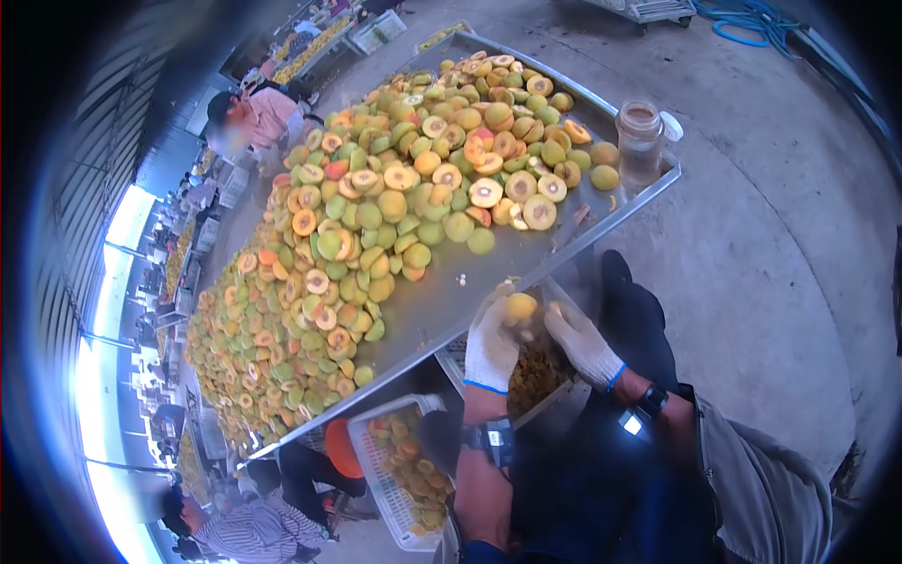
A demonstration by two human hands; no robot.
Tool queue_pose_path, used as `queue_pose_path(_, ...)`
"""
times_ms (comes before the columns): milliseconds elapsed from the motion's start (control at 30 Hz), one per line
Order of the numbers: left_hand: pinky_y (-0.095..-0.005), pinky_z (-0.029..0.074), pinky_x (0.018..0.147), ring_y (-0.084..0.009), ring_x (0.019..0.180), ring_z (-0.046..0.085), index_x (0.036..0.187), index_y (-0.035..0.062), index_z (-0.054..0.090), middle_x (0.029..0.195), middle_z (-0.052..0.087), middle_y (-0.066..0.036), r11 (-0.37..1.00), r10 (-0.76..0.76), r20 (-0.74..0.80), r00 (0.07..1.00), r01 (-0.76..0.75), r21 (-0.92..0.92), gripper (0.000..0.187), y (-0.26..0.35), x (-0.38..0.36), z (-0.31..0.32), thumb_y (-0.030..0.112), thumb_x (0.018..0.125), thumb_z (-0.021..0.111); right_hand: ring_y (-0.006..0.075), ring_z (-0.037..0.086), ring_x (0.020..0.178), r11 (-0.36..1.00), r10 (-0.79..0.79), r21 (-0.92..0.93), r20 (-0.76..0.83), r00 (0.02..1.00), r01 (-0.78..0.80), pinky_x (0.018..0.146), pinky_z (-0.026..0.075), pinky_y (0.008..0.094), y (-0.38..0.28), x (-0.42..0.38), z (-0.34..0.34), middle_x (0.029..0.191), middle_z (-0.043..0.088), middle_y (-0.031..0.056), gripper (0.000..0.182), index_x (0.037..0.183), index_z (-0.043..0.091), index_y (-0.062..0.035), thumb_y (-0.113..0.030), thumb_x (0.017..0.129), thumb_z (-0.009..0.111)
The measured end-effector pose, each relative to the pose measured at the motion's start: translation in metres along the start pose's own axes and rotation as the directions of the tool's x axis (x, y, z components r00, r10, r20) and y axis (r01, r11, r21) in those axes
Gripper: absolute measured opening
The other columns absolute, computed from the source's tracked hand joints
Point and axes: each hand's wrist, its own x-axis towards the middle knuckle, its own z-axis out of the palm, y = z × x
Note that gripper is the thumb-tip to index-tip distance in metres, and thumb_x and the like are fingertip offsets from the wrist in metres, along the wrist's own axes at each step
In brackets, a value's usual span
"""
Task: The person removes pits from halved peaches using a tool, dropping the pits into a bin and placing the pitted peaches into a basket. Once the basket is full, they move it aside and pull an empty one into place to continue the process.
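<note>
My left hand, in a white knit glove with a blue cuff edge, is closed around a yellow peach just off the near edge of the metal table. Close to the fruit's right side is my right hand, gloved the same way. Its fingers are curled, and whatever they grip is too small and blurred to make out. Both hands are above a bin of brownish-yellow scraps. A large heap of peaches, many cut in half with pits showing, covers much of the table.
A clear jar stands at the table's right corner. Below the table sits a white crate of peach halves. One person in stripes is at lower left, another in pink across the table. A blue hose lies on the floor.
</note>
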Motion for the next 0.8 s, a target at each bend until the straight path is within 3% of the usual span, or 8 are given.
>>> queue_pose_path(67,-0.0333,0.054,0.091,-0.0208,0.106,0.067,0.128,-0.0028,0.066,0.12,0.069,-0.011,0.985,0.054,-0.097,0.994,-0.037,0.17,0.036,-0.013,-0.017,0.008,0.024,0.108,0.053,0.0162,0.063,0.099,0.991,-0.133,-0.029,0.028,0.991,0.134,0.089,0.051,0.0323,-0.003,0.001,0.008,0.107,0.07,0.006,0.043,0.127,0.063,0.002,-0.036,0.111,0.049)
queue_pose_path(300,-0.0322,0.053,0.095,-0.0194,0.107,0.068,0.126,-0.0016,0.067,0.117,0.071,-0.01,0.997,-0.063,-0.222,0.973,0.05,-0.06,0.043,-0.024,-0.035,-0.006,0.035,0.11,0.051,0.011,0.061,0.088,0.992,-0.062,-0.108,0.088,0.994,0.072,0.08,0.051,0.0284,0.0,0.003,0.024,0.1,0.069,0.0038,0.045,0.122,0.065,0.0005,-0.04,0.11,0.051)
queue_pose_path(333,-0.0329,0.052,0.097,-0.0193,0.109,0.067,0.125,-0.0006,0.067,0.118,0.07,-0.01,0.996,-0.044,-0.243,0.969,0.061,0.065,0.042,-0.021,-0.039,-0.006,0.036,0.109,0.052,0.0101,0.061,0.086,0.989,-0.024,-0.146,0.108,0.994,0.04,0.078,0.05,0.0277,-0.007,0.0,0.026,0.098,0.069,0.0032,0.045,0.122,0.066,0.0003,-0.041,0.11,0.051)
queue_pose_path(500,-0.0347,0.053,0.096,-0.0207,0.107,0.066,0.121,0.0003,0.067,0.115,0.069,-0.01,0.988,-0.004,-0.303,0.953,-0.044,-0.151,0.035,-0.021,-0.04,-0.019,0.029,0.106,0.056,0.0096,0.06,0.082,0.97,0.022,-0.243,0.142,0.99,0.013,0.074,0.049,0.0276,0.003,0.001,0.03,0.097,0.069,0.003,0.047,0.121,0.067,0.0006,-0.042,0.109,0.052)
queue_pose_path(600,-0.0382,0.054,0.096,-0.0244,0.106,0.066,0.116,-0.0004,0.066,0.112,0.067,-0.013,0.941,-0.029,-0.245,0.969,-0.057,-0.335,0.025,-0.019,-0.041,-0.038,0.017,0.102,0.056,0.0193,0.065,0.094,0.947,-0.059,-0.302,0.167,0.984,0.108,0.087,0.05,0.0352,0.013,0.001,0.033,0.103,0.073,0.0135,0.049,0.122,0.068,0.0032,-0.042,0.108,0.053)
queue_pose_path(700,-0.0355,0.056,0.093,-0.0218,0.104,0.066,0.114,-0.0017,0.065,0.11,0.066,-0.014,0.906,0.001,-0.134,0.991,-0.058,-0.42,0.02,-0.018,-0.055,-0.042,0.006,0.101,0.053,0.0257,0.067,0.098,0.94,0.105,-0.34,0.221,0.97,-0.024,0.091,0.049,0.0389,-0.013,-0.01,0.039,0.104,0.073,0.0189,0.05,0.116,0.067,0.0044,-0.042,0.105,0.054)
queue_pose_path(733,-0.0404,0.053,0.098,-0.0244,0.108,0.065,0.114,0.0004,0.062,0.108,0.067,-0.012,0.953,0.089,-0.16,0.983,-0.131,-0.272,0.025,-0.025,-0.059,-0.044,0.019,0.101,0.052,0.0305,0.067,0.095,0.924,0.108,-0.383,0.226,0.968,-0.014,0.089,0.048,0.0412,-0.011,-0.008,0.042,0.101,0.072,0.0219,0.05,0.111,0.066,0.0037,-0.044,0.104,0.053)
queue_pose_path(800,-0.0413,0.052,0.099,-0.0254,0.108,0.064,0.116,0.0003,0.061,0.109,0.066,-0.013,0.973,0.106,-0.204,0.973,-0.144,-0.179,0.026,-0.033,-0.064,-0.051,0.019,0.101,0.052,0.0334,0.066,0.094,0.913,0.133,-0.408,0.233,0.963,-0.028,0.088,0.048,0.0424,-0.01,-0.01,0.045,0.1,0.071,0.0235,0.05,0.11,0.066,0.0033,-0.045,0.104,0.053)
